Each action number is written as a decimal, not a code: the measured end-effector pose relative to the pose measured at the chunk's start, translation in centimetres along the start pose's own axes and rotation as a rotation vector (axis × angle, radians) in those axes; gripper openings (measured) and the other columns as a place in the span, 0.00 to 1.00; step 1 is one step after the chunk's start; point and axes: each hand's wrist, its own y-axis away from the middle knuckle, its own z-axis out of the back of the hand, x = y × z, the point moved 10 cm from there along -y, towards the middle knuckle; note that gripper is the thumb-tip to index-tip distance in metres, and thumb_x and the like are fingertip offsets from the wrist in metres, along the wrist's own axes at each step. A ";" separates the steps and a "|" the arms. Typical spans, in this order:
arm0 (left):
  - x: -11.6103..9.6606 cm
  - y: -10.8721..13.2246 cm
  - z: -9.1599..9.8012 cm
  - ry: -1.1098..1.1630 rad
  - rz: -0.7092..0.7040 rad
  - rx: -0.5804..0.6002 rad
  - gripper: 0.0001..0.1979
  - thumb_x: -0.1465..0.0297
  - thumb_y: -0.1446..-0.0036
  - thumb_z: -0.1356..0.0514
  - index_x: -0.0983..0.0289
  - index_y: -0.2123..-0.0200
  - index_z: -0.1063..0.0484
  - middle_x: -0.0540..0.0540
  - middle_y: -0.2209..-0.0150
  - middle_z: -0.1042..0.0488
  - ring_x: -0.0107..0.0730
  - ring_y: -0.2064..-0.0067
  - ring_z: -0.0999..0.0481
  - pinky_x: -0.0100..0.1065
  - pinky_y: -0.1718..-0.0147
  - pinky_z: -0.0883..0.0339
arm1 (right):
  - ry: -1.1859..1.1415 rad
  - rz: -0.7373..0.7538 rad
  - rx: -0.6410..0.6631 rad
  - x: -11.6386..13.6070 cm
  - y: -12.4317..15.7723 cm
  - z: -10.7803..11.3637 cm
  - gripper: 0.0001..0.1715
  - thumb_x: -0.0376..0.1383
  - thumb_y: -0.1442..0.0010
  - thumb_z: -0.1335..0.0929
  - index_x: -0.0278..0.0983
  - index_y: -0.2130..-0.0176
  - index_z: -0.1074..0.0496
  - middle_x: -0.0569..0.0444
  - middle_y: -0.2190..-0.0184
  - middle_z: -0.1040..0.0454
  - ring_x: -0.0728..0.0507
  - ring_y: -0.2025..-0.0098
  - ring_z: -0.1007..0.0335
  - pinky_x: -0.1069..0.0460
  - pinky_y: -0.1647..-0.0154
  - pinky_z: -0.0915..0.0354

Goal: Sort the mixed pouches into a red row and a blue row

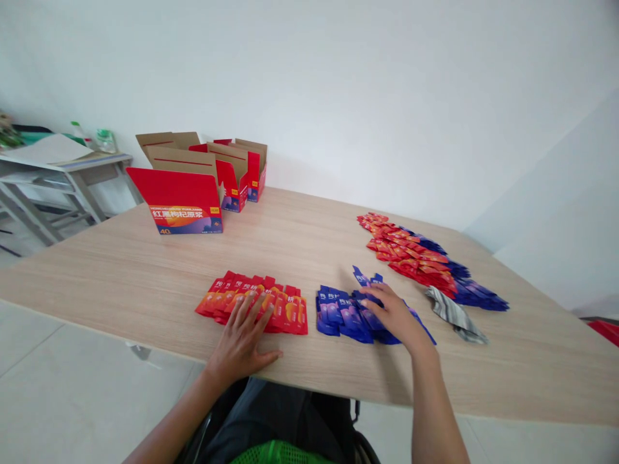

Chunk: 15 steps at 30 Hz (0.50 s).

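Observation:
My left hand (pixel 246 338) lies palm down with its fingers spread, the fingertips on a row of overlapping red pouches (pixel 294 316). Its thumb rests on the bare tabletop. To the right, my right hand (pixel 389 312) reaches over a fanned pile of blue pouches (pixel 333 312), touching them with fingers stretched and somewhat apart. Just beyond its fingertips, one blue pouch (pixel 360 276) sticks out at a tilt. Part of the blue pile is hidden beneath this hand.
Open red cardboard boxes (pixel 188 200) stand at the back left of the wooden table (pixel 300 225). Toward the right lie heaps of red pouches (pixel 411 254) and more blue pouches (pixel 478 296). A striped grey cloth (pixel 454 314) is beside them. A side desk (pixel 72 161) stands at far left.

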 end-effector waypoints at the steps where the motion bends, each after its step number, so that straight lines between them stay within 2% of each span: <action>1: 0.0 0.0 -0.1 0.000 0.001 0.004 0.47 0.53 0.48 0.31 0.62 0.30 0.42 0.66 0.28 0.44 0.62 0.25 0.55 0.61 0.31 0.49 | 0.014 -0.020 0.019 0.0 0.9 -0.4 0.22 0.46 0.34 0.34 0.42 0.47 0.21 0.47 0.41 0.30 0.38 0.36 0.36 0.41 0.30 0.42; 4: 0.0 0.1 -0.2 -0.002 -0.003 0.008 0.47 0.54 0.48 0.30 0.63 0.29 0.43 0.67 0.28 0.45 0.63 0.25 0.55 0.61 0.31 0.50 | 0.067 -0.039 0.071 0.6 3.0 -2.2 0.22 0.46 0.33 0.35 0.44 0.46 0.21 0.47 0.39 0.32 0.37 0.35 0.37 0.39 0.30 0.42; 8: 0.0 0.1 -0.2 -0.009 0.006 0.012 0.48 0.54 0.48 0.30 0.62 0.29 0.44 0.67 0.28 0.44 0.62 0.25 0.55 0.61 0.31 0.50 | 0.202 -0.066 0.088 1.7 4.4 -4.0 0.21 0.44 0.30 0.37 0.45 0.45 0.21 0.46 0.39 0.31 0.35 0.36 0.36 0.36 0.33 0.40; 12: 0.0 0.1 -0.3 -0.012 0.005 0.021 0.47 0.54 0.48 0.31 0.62 0.30 0.42 0.66 0.28 0.44 0.61 0.25 0.57 0.60 0.31 0.49 | 0.351 -0.132 0.121 2.5 5.0 -4.3 0.23 0.47 0.27 0.40 0.54 0.40 0.26 0.51 0.37 0.32 0.34 0.34 0.39 0.32 0.32 0.46; 15: 0.0 0.1 -0.2 -0.016 0.010 0.026 0.46 0.54 0.48 0.31 0.62 0.30 0.41 0.66 0.27 0.45 0.61 0.25 0.56 0.59 0.31 0.49 | 0.407 -0.153 0.132 3.4 5.1 -3.8 0.27 0.49 0.28 0.38 0.53 0.33 0.33 0.51 0.37 0.32 0.33 0.33 0.41 0.32 0.31 0.50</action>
